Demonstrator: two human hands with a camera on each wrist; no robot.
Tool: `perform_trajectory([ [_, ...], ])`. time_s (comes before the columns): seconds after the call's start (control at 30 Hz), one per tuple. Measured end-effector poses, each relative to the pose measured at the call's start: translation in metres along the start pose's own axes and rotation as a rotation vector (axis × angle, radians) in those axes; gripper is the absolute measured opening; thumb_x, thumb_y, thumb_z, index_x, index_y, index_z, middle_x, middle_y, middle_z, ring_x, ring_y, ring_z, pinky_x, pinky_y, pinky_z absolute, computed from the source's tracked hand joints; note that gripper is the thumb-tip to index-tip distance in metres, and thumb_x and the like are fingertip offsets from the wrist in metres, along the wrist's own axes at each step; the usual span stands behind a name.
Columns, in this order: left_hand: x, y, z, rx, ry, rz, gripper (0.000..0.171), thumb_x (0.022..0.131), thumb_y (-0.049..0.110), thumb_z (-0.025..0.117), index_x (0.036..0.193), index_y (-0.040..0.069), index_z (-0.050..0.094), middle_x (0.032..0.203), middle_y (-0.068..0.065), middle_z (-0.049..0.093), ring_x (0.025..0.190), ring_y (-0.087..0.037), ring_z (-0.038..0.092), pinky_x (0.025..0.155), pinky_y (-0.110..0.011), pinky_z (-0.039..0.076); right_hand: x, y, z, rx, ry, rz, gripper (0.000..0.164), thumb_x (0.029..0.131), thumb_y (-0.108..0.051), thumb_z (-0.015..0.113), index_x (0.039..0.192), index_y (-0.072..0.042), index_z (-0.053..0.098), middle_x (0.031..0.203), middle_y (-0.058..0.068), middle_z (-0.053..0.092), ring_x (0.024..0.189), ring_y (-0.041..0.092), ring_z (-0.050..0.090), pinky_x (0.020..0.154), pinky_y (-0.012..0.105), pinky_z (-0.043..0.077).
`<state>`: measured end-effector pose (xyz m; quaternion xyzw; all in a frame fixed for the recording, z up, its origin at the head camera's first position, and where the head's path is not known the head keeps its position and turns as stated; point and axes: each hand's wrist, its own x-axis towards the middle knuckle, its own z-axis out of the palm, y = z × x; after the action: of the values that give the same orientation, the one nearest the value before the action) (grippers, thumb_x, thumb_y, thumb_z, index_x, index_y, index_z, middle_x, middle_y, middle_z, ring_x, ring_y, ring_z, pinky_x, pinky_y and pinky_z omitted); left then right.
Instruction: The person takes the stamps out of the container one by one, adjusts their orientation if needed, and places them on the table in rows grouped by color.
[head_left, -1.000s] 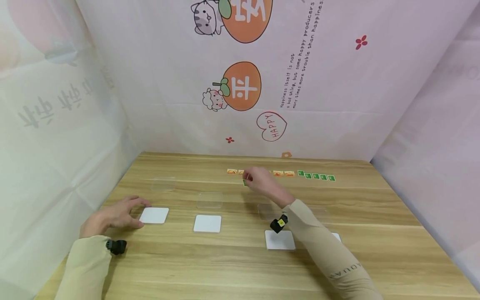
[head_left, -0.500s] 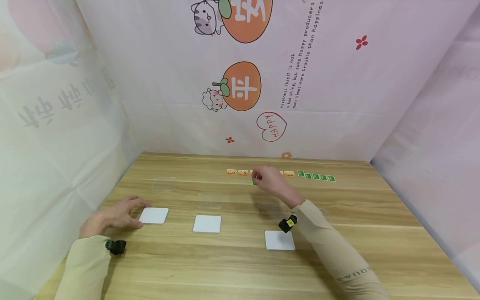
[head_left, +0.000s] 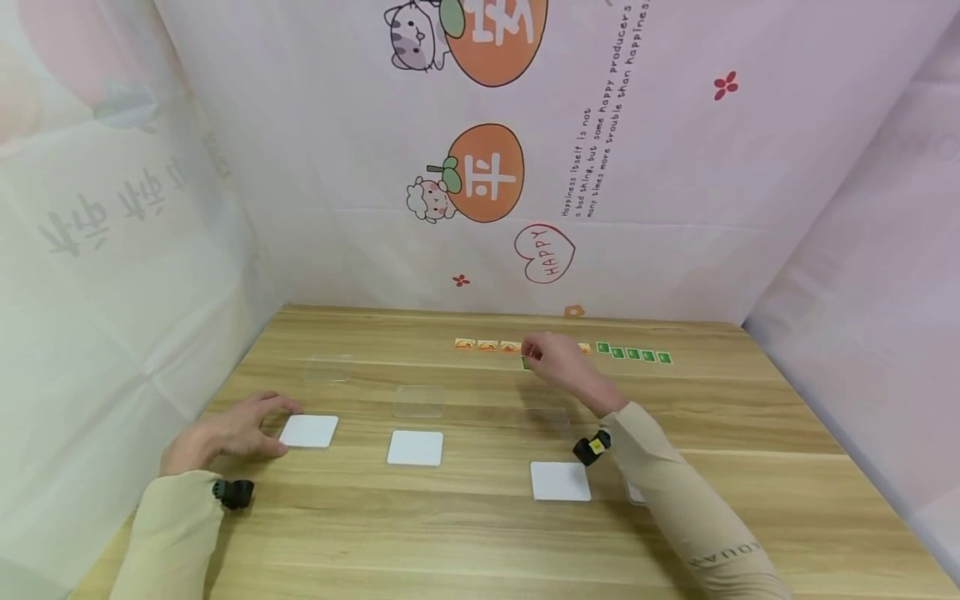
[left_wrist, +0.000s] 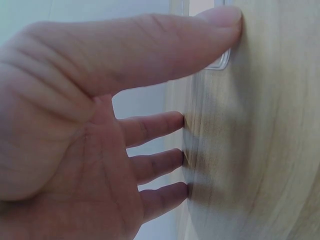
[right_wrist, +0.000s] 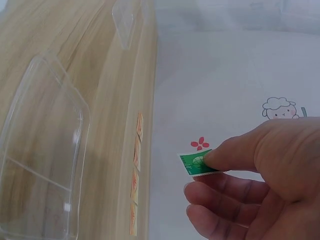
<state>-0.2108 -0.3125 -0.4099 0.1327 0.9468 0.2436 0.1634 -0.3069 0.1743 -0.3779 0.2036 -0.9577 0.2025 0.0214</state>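
Observation:
My right hand (head_left: 558, 364) pinches a small green stamp (right_wrist: 196, 162) with a perforated edge between thumb and finger, raised over the back of the table. Beneath that hand runs a row of orange stamps (head_left: 487, 346), partly hidden by it. Green stamps (head_left: 633, 353) lie in a line to the right of the row. At the left, my left hand (head_left: 238, 427) rests by a flat white rectangular case (head_left: 309, 431). Its thumb is at the near corner and a finger at the far one. In the left wrist view, the thumb overlaps the case's clear rim (left_wrist: 220, 64), and the other fingertips reach the tabletop.
Another white case (head_left: 415, 448) lies at the centre, and a further one (head_left: 560, 482) to its right. My right sleeve mostly covers one more. Clear shallow lids or trays (head_left: 420, 402) (right_wrist: 45, 150) lie behind them. A printed cloth (head_left: 360, 250) stands at the table's back edge.
My right hand, with the green stamp, has moved steadily to the right along the orange row, uncovering stamps on its left. The left hand stays in place.

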Motion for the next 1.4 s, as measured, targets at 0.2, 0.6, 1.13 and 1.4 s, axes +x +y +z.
perform_trajectory([
  [0.2,0.0,-0.002,0.0,0.003,-0.001,0.008,0.065,0.081,0.028,0.079,0.137,0.008,0.051,0.149,-0.038,0.022,0.131,-0.063,0.027,0.093,-0.071,0.039,-0.003,0.007,-0.005,-0.012,0.003,0.008,0.012,0.095,-0.012,0.061,0.1,-0.006,0.071,0.089,0.006,0.07,0.079,0.018,0.062,0.066,0.031,0.051],
  [0.6,0.002,-0.002,0.0,0.011,-0.001,0.013,0.064,0.081,0.026,0.079,0.136,0.008,0.052,0.149,-0.039,0.022,0.131,-0.064,0.026,0.095,-0.072,0.036,-0.008,0.028,-0.015,0.009,0.009,0.011,0.013,0.095,-0.01,0.06,0.102,-0.002,0.069,0.091,0.009,0.069,0.08,0.02,0.062,0.066,0.033,0.051],
  [1.13,0.003,-0.002,0.0,0.005,0.001,0.005,0.063,0.081,0.027,0.079,0.135,0.009,0.052,0.149,-0.038,0.023,0.132,-0.063,0.026,0.096,-0.072,0.036,-0.018,0.057,-0.022,-0.017,0.062,0.021,0.007,0.092,-0.009,0.062,0.093,-0.005,0.068,0.082,0.007,0.066,0.072,0.019,0.056,0.059,0.03,0.044],
  [1.4,0.001,-0.001,0.0,0.004,-0.002,0.003,0.064,0.081,0.027,0.079,0.136,0.008,0.052,0.149,-0.038,0.022,0.131,-0.064,0.026,0.095,-0.072,0.037,-0.021,0.069,-0.024,-0.018,0.064,0.034,0.01,0.094,-0.01,0.061,0.097,-0.004,0.068,0.085,0.009,0.067,0.073,0.02,0.058,0.06,0.031,0.045],
])
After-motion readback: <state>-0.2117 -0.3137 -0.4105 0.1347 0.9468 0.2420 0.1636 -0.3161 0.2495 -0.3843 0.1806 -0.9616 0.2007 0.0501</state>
